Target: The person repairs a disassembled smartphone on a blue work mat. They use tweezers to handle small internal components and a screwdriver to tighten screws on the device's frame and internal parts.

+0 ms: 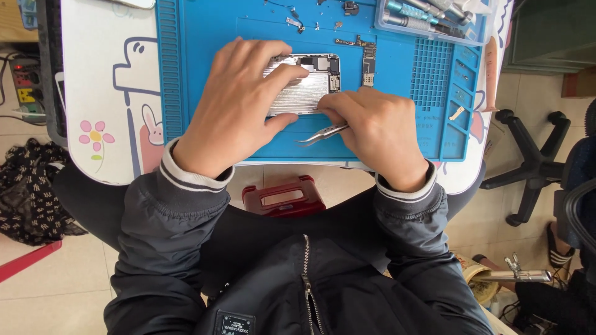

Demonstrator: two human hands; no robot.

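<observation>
One white table (99, 80) carries one blue mat (205, 37). On the mat lies one opened phone (310, 84), silver inside, under the person's two hands. The left hand (239, 105) lies spread over the phone's left part, fingers pressing it down. The right hand (372, 127) is closed in a pinch on one pair of tweezers (323, 133), just beside the phone's lower edge. One narrow circuit board (368, 62) lies right of the phone, and one clear tool tray (428, 18) sits at the mat's top corner

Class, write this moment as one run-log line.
left hand: rests on opened phone | right hand: holds tweezers at phone's lower edge | surface: blue mat
</observation>
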